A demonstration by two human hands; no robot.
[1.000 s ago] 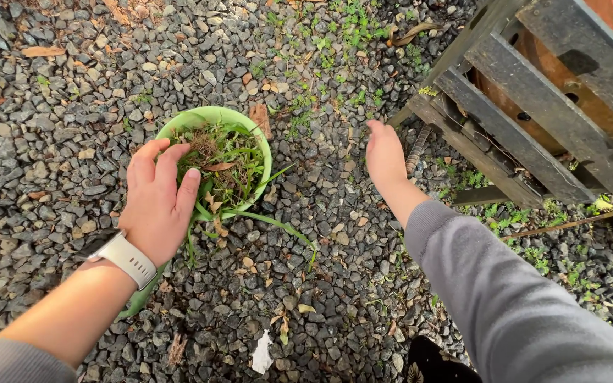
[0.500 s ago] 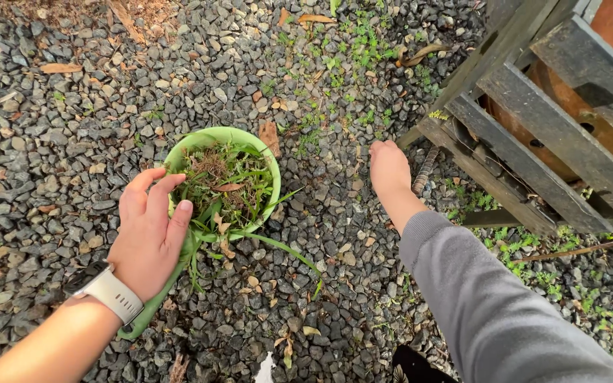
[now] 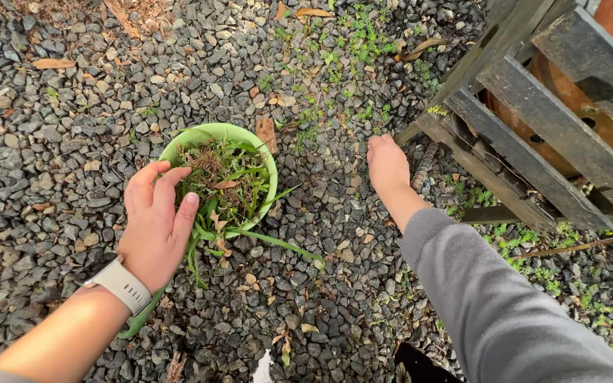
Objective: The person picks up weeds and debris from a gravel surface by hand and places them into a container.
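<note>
A light green plastic scoop-like bowl [image 3: 260, 152] lies on the gravel, filled with pulled weeds and dry leaves [image 3: 225, 183]; long grass blades trail out over its near rim. My left hand [image 3: 152, 227], with a white watch on the wrist, rests fingers apart over the bowl's near left edge, touching the weeds. My right hand [image 3: 387, 164], in a grey sleeve, is stretched palm-down to the gravel right of the bowl, close to small green weeds [image 3: 321, 124]. Its fingers are hidden, so I cannot see whether they grip anything.
Grey gravel [image 3: 72, 128] covers the ground, with scattered dry leaves and weed patches at the top centre and lower right. A dark weathered wooden frame [image 3: 533, 120] with terracotta pots behind it stands at the upper right. My dark shoe shows at the bottom edge.
The view has shifted, so the bowl and both hands sit lower in the frame. My left hand has slid slightly further onto the bowl's edge. My right hand stays on the gravel.
</note>
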